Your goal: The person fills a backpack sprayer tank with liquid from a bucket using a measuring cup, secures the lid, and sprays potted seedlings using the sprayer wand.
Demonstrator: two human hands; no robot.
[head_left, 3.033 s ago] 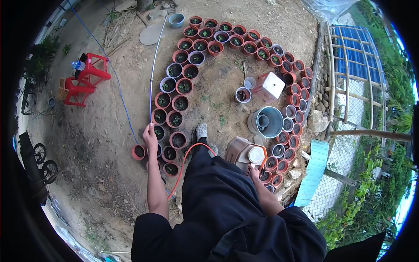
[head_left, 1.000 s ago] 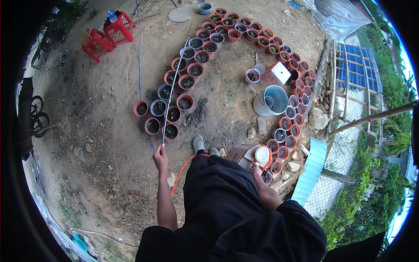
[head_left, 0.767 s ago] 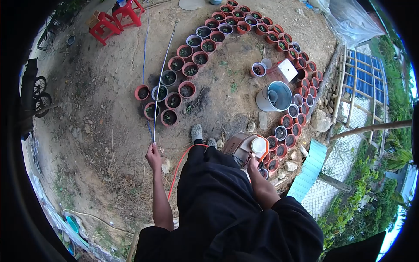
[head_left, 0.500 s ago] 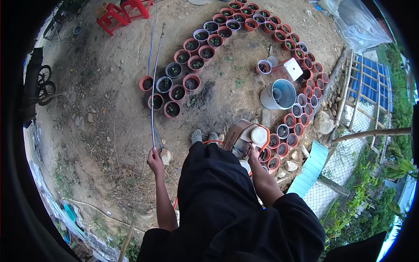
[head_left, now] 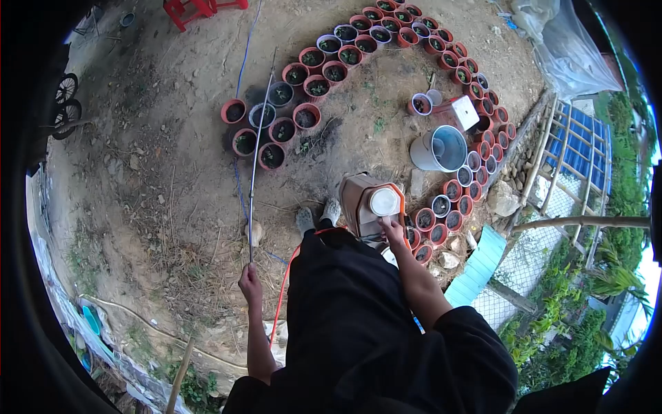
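Observation:
My left hand (head_left: 251, 281) is closed around the lower end of a long thin spray wand (head_left: 252, 181). The wand points forward, its far end over the nearest row of potted seedlings (head_left: 271, 156). On my right, a tan sprayer tank (head_left: 354, 201) with a round white cap (head_left: 384, 202) and an orange rim is beside my feet. My right hand (head_left: 392, 232) is closed at the tank's near edge, just below the cap; the exact part gripped is hidden under the fingers. An orange hose (head_left: 283, 283) runs beside my dark clothing.
Pots of seedlings form a curved double row ahead and down the right. Inside the curve are a grey bucket (head_left: 449, 148) and a reddish box with a white top (head_left: 465, 112). A stone (head_left: 254, 233) lies near the wand. Red stools (head_left: 189, 10) stand far left.
My left hand has come nearer to me, and the wand's far end has shifted right over the pots. The tank and my right hand have moved slightly left and forward.

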